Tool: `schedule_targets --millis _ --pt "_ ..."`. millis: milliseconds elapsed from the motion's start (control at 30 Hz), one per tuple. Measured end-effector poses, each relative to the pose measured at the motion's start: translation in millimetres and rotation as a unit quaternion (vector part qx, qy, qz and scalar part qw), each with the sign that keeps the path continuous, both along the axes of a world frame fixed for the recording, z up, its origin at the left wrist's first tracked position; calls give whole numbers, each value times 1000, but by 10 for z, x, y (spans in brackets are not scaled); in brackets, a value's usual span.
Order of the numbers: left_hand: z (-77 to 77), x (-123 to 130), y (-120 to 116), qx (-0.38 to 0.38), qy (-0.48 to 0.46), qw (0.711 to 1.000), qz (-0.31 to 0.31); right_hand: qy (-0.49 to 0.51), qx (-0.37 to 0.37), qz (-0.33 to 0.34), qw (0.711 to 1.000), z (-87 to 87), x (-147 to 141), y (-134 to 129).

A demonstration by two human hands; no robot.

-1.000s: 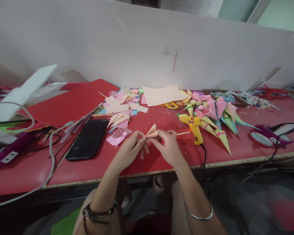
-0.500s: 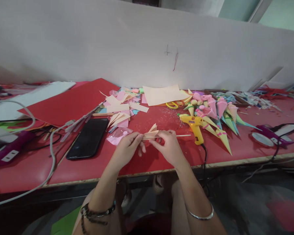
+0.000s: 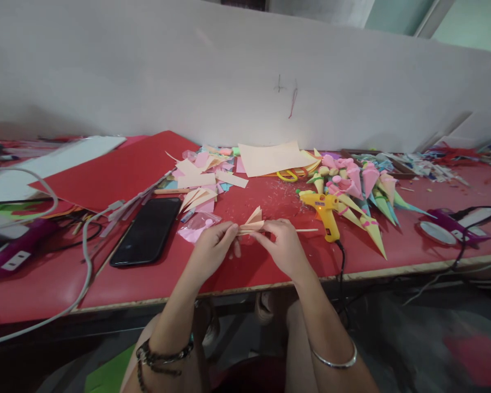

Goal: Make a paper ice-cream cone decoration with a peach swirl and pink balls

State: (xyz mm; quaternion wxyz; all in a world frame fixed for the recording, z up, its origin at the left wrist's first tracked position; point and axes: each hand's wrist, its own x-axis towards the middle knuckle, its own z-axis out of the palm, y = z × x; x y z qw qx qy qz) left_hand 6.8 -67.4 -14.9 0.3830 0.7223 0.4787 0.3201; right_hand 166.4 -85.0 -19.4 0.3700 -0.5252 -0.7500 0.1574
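Between my hands, just above the red table, is a peach paper strip (image 3: 251, 225) lying along a thin wooden stick (image 3: 306, 230). The stick's bare end pokes out to the right past my fingers. My left hand (image 3: 219, 240) pinches the left end of the strip, thumb on top. At the other end, my right hand (image 3: 280, 237) has thumb and fingers closed on the paper. A folded peach flap (image 3: 254, 215) stands up behind the strip. To the right lies a yellow glue gun (image 3: 326, 215) with a small orange light. How the paper is fixed to the stick is hidden.
A black phone (image 3: 147, 232) and paper scraps (image 3: 202, 180) lie to the left. Paper cones (image 3: 370, 180) are heaped at the right behind the glue gun. Yellow-handled scissors (image 3: 287, 176) sit under a peach sheet (image 3: 270, 158). Cables cross the table's front edge at both sides.
Both hands keep nearly the same place. The peach flap between them stands more upright, and the fingers of my left hand have curled in slightly under the strip.
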Motion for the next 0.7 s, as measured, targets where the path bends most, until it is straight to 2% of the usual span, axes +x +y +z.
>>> schedule_targets --millis 133,300,467,700 --pt "-2 -15 2 106 150 983 6 33 -15 17 999 3 25 -11" --pt "-35 -50 23 130 250 960 -8 34 -12 20 999 -26 48 -11" --pt "-71 -87 42 150 236 960 -7 28 -17 28 999 -24 47 -9" --pt "-34 -75 26 118 154 980 -39 65 -39 60 995 -5 44 -22"
